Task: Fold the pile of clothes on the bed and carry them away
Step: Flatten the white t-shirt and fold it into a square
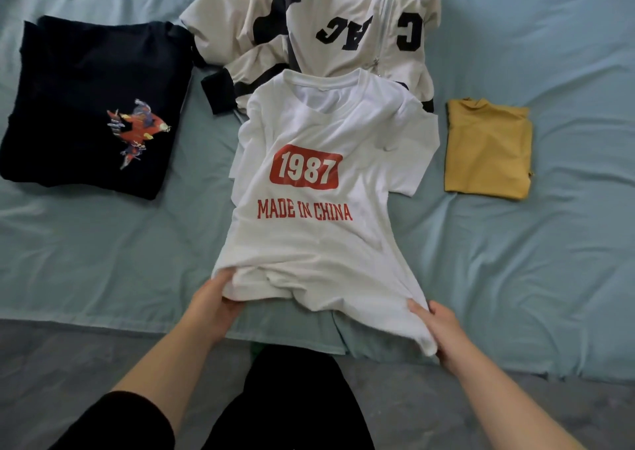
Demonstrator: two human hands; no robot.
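Gripping the white tee (pixel 319 215) hem, left hand (pixel 213 303) and right hand (pixel 443 332) pinch one corner each, spread apart to pull it flat on the bed (pixel 515 260) centre, ready for folding.

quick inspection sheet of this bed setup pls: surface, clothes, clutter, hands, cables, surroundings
surface: light blue bed sheet, wrinkled
job's things: white t-shirt spread print-up in the middle, hem bunched; black garment folded at left; yellow garment folded at right; cream jacket unfolded behind, the t-shirt's collar lying over its near edge
clutter: nothing seen
hands: left hand grips the t-shirt's hem on its left side; right hand grips the right hem corner
cables: nothing seen
surroundings: grey floor in front of the bed
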